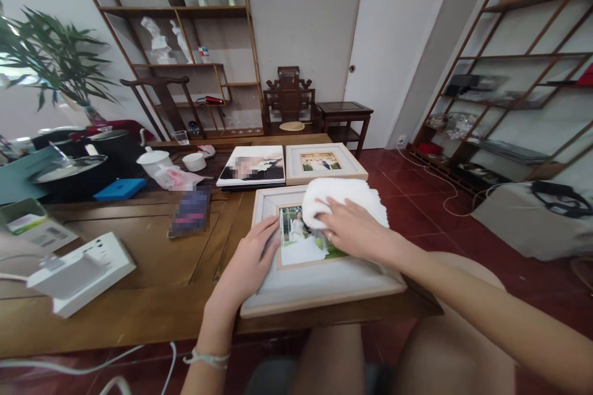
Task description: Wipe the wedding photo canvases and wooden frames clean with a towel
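Note:
A white-framed wedding photo (pixel 319 287) lies flat on the near right corner of the wooden table (pixel 139 296). My left hand (pixel 250 259) rests flat on the frame's left side, fingers stretched out, holding it steady. My right hand (pixel 354 228) presses a folded white towel (pixel 343 197) onto the upper right of the glass, fingers laid over the cloth.
Behind it lie a second framed photo (pixel 322 163) and a photo album (pixel 252 166). A white box (pixel 81 271), a blue box (pixel 120 188), a white teapot (pixel 155 163), black pots (pixel 78 170) and a small card (pixel 189 210) sit to the left. Shelves line both walls.

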`<state>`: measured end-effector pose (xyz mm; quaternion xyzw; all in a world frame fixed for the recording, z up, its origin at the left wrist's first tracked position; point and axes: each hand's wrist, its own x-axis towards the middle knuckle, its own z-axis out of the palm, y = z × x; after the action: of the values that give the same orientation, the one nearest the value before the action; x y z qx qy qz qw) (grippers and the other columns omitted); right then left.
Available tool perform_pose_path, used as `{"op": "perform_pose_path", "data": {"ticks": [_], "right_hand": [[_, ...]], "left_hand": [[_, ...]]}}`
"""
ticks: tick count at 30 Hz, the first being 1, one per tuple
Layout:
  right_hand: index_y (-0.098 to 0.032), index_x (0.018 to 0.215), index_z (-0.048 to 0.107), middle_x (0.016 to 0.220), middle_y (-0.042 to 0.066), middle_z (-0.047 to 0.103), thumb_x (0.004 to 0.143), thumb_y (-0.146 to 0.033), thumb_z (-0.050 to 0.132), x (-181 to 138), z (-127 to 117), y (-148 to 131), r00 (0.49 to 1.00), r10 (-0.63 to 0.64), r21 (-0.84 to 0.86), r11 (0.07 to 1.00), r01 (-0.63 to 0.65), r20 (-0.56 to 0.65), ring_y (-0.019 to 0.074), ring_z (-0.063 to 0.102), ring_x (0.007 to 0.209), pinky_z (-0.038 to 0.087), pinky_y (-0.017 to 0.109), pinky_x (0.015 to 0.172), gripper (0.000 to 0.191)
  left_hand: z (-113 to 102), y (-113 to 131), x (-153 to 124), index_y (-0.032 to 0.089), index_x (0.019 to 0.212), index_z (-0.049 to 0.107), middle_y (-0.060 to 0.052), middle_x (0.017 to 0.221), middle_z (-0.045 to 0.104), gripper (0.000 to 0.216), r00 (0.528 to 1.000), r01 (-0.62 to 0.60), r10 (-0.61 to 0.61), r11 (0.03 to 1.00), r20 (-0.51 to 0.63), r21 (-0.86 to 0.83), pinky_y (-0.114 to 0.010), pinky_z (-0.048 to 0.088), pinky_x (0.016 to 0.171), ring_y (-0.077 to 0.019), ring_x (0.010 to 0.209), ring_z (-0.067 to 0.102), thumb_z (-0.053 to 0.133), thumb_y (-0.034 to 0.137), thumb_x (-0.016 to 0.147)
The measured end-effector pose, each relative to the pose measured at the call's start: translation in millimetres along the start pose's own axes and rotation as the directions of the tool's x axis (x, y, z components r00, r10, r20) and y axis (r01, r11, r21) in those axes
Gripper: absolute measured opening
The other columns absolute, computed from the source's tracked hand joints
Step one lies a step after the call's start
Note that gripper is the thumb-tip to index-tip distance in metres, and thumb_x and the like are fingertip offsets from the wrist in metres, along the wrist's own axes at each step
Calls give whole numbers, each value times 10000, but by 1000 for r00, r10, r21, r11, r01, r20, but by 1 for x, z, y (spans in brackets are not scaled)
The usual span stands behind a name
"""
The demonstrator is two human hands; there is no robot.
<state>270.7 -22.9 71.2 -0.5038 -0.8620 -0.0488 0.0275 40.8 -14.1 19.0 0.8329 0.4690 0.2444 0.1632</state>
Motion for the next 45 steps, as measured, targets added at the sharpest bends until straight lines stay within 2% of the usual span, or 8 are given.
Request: {"op": "perform_pose_path", "data": {"ticks": [5, 8, 11, 18, 26, 35, 40, 45], "right_hand": [[-121, 1296, 477, 1518, 159, 230, 726, 24, 501, 62, 14, 8, 995, -85, -19, 996, 84, -45, 385, 170, 1376, 234, 641, 1013, 589], [-205, 1238, 534, 1511, 51, 290, 712, 48, 493, 82, 13, -1, 962, -275, -8, 962, 274, -9, 267, 145, 1402, 185, 569, 1075, 585], [-182, 1204, 560, 1480, 59, 356, 716, 57, 454, 84, 14, -8, 940, -341, -2, 940, 341, 5, 251, 193, 1391, 201, 545, 1077, 554], [-173, 1104, 620, 1419, 90, 445, 665, 80, 439, 46, 7, 20, 977, -207, -32, 977, 209, 45, 284, 319, 1339, 290, 520, 1022, 537], [-174, 806, 677, 1100, 125, 660, 641, 56, 427, 8, -5, 60, 998, -10, -99, 995, 16, 59, 295, 541, 1131, 416, 416, 854, 377], [-129, 1048, 663, 1428, 123, 425, 638, 45, 445, -1, 13, 20, 993, -109, -42, 993, 110, 35, 346, 314, 1325, 276, 564, 1003, 496], [-129, 989, 675, 1375, 157, 481, 654, 22, 451, -42, -7, -11, 984, -114, 75, 992, 105, 136, 353, 389, 1277, 320, 548, 994, 430], [-218, 904, 675, 1229, 78, 611, 665, -16, 434, -81, -28, -29, 980, -152, 207, 971, 124, 126, 282, 561, 1106, 430, 415, 929, 395]], "left_hand": [[-1, 0, 1, 145, 1282, 526, -104, 1404, 481, 412, 1000, 2, -2, 1000, 7, 16, -406, 324, 1101, -217, 1304, 426, 360, 311, 943], [-2, 2, 1, 170, 1259, 545, -103, 1366, 519, 388, 1000, -2, 2, 1000, -7, 20, -430, 355, 1076, -238, 1270, 465, 379, 308, 937], [-2, 3, 1, 174, 1237, 566, -108, 1339, 543, 379, 1000, 6, -6, 1000, -24, 14, -433, 374, 1060, -250, 1247, 489, 391, 315, 932], [0, 1, 0, 190, 1285, 525, -92, 1399, 491, 396, 1000, -9, 8, 1000, -20, -17, -439, 336, 1091, -231, 1297, 436, 380, 295, 932], [-1, 0, 1, 160, 1288, 517, -103, 1406, 480, 412, 1000, 17, -17, 1000, -5, -21, -435, 322, 1100, -228, 1303, 427, 371, 304, 930], [0, 3, 2, 179, 1285, 516, -99, 1398, 488, 398, 1000, 24, -24, 1000, -16, -5, -438, 332, 1092, -227, 1299, 433, 377, 300, 932], [0, 3, 3, 196, 1299, 507, -96, 1399, 489, 400, 999, 11, -12, 1000, -30, -13, -443, 334, 1090, -224, 1295, 439, 366, 306, 941], [0, 4, 3, 178, 1288, 519, -96, 1399, 490, 405, 999, 21, -22, 1000, -27, -12, -429, 318, 1103, -220, 1300, 432, 361, 320, 943]]}}
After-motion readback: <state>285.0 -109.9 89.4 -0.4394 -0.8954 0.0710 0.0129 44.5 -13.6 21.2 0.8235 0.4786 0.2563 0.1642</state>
